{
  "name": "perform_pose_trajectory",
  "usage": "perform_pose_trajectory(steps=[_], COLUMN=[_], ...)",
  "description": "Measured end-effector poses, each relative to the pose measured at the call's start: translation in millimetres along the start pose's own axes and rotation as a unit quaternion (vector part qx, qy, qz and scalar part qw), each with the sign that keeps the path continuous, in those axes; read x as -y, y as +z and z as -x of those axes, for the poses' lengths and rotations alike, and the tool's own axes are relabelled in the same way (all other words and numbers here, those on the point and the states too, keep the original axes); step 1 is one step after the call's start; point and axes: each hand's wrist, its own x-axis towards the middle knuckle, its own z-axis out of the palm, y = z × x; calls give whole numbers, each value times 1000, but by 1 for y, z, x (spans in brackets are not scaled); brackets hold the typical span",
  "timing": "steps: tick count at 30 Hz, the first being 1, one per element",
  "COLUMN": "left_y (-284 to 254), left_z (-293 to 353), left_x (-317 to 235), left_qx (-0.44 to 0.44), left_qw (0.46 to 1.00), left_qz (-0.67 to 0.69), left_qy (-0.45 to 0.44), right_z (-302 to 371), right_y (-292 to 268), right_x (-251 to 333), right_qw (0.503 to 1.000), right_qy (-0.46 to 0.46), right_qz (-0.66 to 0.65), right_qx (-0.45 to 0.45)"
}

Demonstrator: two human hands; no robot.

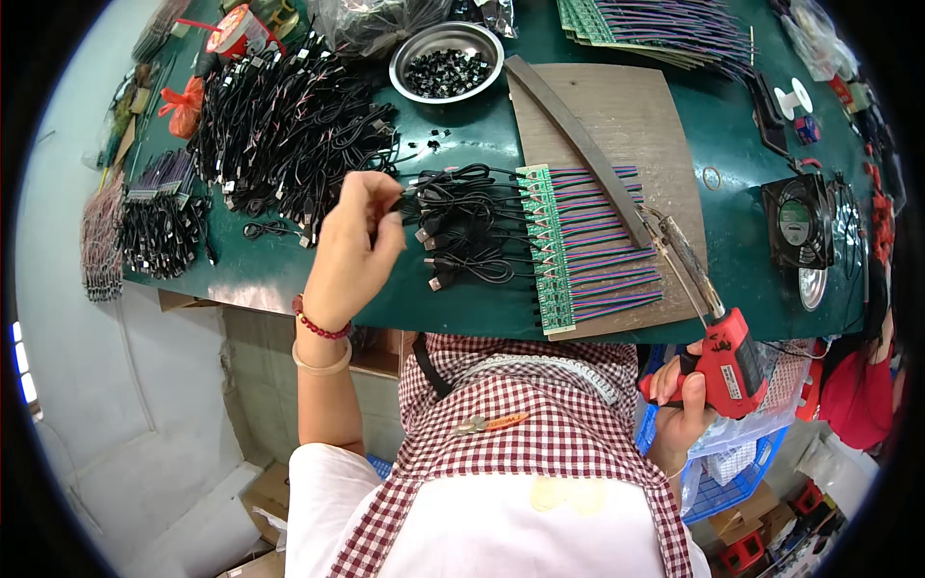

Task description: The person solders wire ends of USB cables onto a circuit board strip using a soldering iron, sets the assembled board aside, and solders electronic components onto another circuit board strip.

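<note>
My right hand is wrapped around the grip of a red and black soldering gun. Its long metal nose points up and left, close to the lower end of a grey metal bar. Thumb and fingers of my left hand are closed together; something dark shows at the fingertips, too small to name. Just right of that hand lie coiled black USB cables. They run to a strip of green circuit boards, from which thin coloured wires extend right under the bar.
Boards and bar rest on a brown board. A metal bowl of small black parts stands beyond, several loose ones nearby. Black cables are heaped left. A fan and a white spool lie right.
</note>
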Motion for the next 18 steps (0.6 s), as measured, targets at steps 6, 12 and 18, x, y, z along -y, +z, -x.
perform_pose_trajectory(steps=[6, 12, 18], left_y=[58, 90, 88], left_z=[22, 45, 50], left_x=[-37, -67, -67], left_qx=[158, 207, 231], left_qw=[984, 961, 963], left_qz=[54, 169, 110], left_qy=[67, 75, 83], right_z=[-16, -34, -38], right_y=[36, 71, 65], right_x=[14, 21, 10], right_qw=[997, 994, 981], right_qy=[67, 91, 68], right_qz=[-30, 50, 157], right_qx=[-3, 43, 87])
